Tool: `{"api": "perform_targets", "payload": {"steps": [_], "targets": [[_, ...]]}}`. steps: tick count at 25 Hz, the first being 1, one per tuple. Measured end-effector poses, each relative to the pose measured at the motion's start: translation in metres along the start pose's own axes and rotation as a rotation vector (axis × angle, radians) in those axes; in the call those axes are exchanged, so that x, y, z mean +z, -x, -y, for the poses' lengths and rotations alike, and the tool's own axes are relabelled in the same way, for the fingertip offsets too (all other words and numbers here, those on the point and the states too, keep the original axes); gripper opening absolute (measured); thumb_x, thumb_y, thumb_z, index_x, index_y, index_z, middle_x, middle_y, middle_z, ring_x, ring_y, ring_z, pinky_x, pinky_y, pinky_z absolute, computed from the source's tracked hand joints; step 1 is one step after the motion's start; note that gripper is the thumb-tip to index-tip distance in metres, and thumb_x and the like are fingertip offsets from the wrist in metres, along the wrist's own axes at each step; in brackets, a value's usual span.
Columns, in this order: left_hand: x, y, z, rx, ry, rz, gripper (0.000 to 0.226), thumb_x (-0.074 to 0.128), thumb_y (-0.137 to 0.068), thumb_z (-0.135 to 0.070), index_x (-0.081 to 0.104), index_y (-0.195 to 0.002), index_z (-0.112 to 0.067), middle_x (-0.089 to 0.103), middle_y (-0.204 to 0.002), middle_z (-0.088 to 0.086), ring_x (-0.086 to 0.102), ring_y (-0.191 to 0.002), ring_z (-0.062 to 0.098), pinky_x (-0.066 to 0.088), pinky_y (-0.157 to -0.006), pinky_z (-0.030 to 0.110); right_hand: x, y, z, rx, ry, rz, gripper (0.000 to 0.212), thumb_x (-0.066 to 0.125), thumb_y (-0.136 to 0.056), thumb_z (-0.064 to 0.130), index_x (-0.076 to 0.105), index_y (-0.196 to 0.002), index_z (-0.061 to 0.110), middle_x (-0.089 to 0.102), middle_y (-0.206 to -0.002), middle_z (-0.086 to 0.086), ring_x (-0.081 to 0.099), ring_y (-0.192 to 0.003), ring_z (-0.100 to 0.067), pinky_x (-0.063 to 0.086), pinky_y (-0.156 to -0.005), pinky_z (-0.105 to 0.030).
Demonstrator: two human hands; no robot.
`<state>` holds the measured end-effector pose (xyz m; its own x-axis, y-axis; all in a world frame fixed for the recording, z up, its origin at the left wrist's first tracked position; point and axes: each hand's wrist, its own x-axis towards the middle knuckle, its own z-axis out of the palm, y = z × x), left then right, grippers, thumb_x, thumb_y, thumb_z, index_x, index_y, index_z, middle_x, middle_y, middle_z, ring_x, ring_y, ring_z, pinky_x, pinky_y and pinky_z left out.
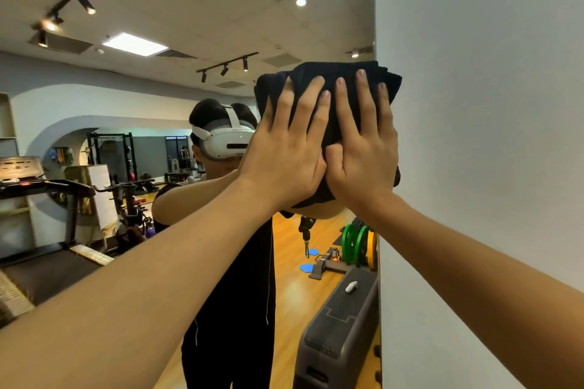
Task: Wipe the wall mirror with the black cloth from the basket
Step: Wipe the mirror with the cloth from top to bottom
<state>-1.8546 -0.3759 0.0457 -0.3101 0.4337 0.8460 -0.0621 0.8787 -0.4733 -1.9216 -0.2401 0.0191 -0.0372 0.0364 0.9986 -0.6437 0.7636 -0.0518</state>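
Observation:
The wall mirror (126, 104) fills the left and middle of the head view, and its right edge meets a white wall. A folded black cloth (335, 79) is flat against the glass near that right edge, at head height. My left hand (287, 148) and my right hand (363, 148) both lie on the cloth, fingers spread and pointing up, thumbs touching. The hands cover most of the cloth. The basket is not in view.
The white wall (489, 136) stands right of the mirror. The reflection shows a person in a headset, a treadmill (41, 199) at left, a grey step platform (341, 319), green weight plates (357, 243) and a wooden floor.

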Motion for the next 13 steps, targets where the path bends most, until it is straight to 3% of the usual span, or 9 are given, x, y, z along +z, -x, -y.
{"api": "perform_targets", "payload": {"steps": [7,13], "targets": [[-0.013,0.035,0.037,0.037,-0.001,0.013,0.07,0.033,-0.099,-0.039,0.026,-0.157,-0.002,0.026,-0.164,0.022,0.027,-0.146,0.046,0.03,-0.118,0.06,0.007,0.014,0.047,-0.021,0.045,0.036,0.078,0.043,-0.089,0.035,0.027,-0.164,0.019,0.017,-0.172,-0.011,0.008,-0.159,-0.038,0.016,-0.128,-0.055],[-0.034,0.077,0.093,0.051,-0.061,0.046,0.072,0.037,-0.099,-0.04,0.021,-0.159,-0.003,0.022,-0.165,0.021,0.024,-0.146,0.045,0.029,-0.119,0.06,0.014,0.022,0.119,-0.022,0.046,0.085,0.082,0.043,-0.088,0.036,0.021,-0.165,0.02,0.012,-0.173,-0.012,0.006,-0.159,-0.041,0.019,-0.124,-0.061]]}}
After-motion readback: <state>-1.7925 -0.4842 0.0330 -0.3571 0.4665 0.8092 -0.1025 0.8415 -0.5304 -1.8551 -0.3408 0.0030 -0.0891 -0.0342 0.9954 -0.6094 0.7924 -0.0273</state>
